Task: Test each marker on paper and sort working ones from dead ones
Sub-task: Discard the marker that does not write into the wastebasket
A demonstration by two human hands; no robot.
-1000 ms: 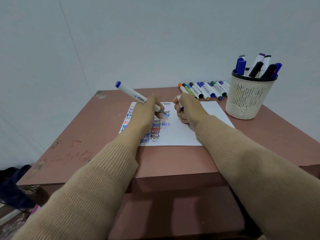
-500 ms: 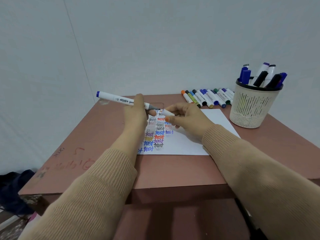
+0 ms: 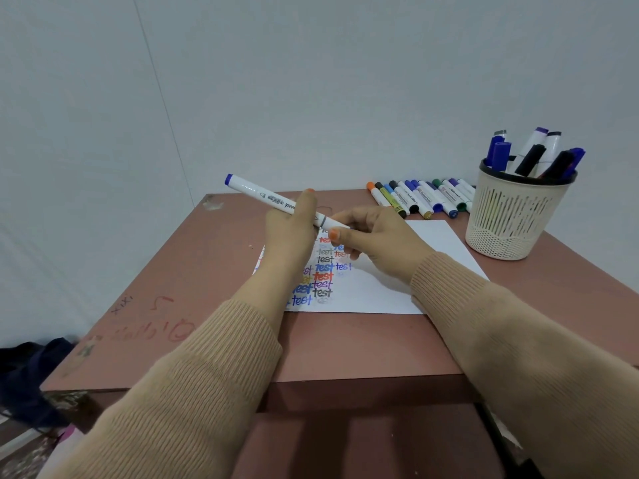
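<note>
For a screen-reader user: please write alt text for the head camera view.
The left hand and right hand hold a white marker over a paper covered in coloured "test" words. A row of markers and a marker-filled cup sit behind.

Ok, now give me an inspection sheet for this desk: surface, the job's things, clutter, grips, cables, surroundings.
Surface: reddish-brown table, scribbles on its left part.
Job's things: white marker with a blue end, held above the paper, which bears rows of "test" in several colours; row of markers lying along the back edge; mesh cup at the right holding more markers.
Clutter: nothing seen.
Grips: left hand holds the white marker's barrel; right hand pinches its other end.
Cables: nothing seen.
Surroundings: plain pale wall; dark fabric on the floor at the left.
</note>
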